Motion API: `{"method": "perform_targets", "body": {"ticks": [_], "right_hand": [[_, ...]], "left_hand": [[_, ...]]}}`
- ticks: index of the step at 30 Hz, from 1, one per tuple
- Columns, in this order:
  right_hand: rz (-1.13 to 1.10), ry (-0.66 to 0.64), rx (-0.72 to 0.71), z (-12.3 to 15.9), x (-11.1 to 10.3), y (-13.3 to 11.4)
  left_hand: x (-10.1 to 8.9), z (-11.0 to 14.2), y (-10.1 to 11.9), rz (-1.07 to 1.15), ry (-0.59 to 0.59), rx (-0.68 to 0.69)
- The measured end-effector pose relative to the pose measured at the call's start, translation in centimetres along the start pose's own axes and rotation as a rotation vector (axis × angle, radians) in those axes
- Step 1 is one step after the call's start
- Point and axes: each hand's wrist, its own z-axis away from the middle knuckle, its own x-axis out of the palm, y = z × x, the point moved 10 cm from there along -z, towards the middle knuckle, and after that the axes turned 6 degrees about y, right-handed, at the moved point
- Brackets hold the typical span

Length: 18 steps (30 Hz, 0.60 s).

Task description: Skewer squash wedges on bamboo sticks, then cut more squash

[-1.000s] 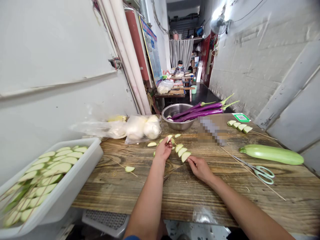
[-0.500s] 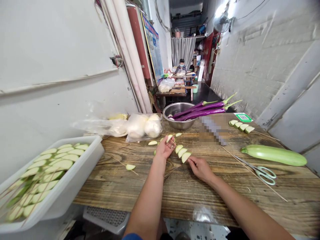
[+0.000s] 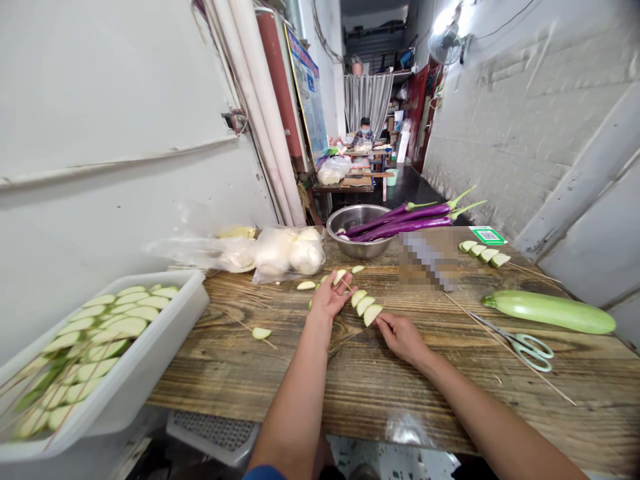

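Observation:
My left hand [image 3: 330, 297] pinches a pale green squash slice [image 3: 339, 276] between its thumb and fingers. In my right hand [image 3: 400, 335] is the end of a thin wooden skewer, mostly hidden by the fingers. Three half-round squash slices [image 3: 365, 305] are threaded on it, and its far tip [image 3: 349, 287] points towards the left hand's slice. Loose slices [image 3: 306, 285] lie on the wooden table just beyond the left hand. Nearer me on the left, a single slice [image 3: 261, 333] sits on another skewer.
A white tub [image 3: 187, 300] of skewered slices stands at left. Behind are bagged white vegetables [image 3: 290, 253] and a steel bowl [image 3: 359, 248] with purple eggplants [image 3: 400, 223]. On the right lie scissors [image 3: 530, 350], a whole squash [image 3: 550, 311], a filled skewer [image 3: 484, 252] and a blurred-out blade [image 3: 425, 259].

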Motion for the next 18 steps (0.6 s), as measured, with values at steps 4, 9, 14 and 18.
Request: {"method": "perform_targets", "body": {"ticks": [4, 9, 14, 18], "right_hand": [[-0.012, -0.007, 0.004, 0.00, 0.09, 0.05], [-0.017, -0.012, 0.005, -0.09, 0.08, 0.03], [-0.025, -0.022, 0.010, -0.08, 0.19, 0.11], [-0.036, -0.026, 0.017, -0.09, 0.29, 0.32]], "left_hand": [[0.11, 0.05, -0.03, 0.000, -0.010, 0.001], [0.39, 0.19, -0.03, -0.005, -0.032, 0.005], [0.51, 0.44, 0.17, -0.037, -0.033, 0.027], [0.56, 0.56, 0.34, -0.060, -0.039, 0.048]]}}
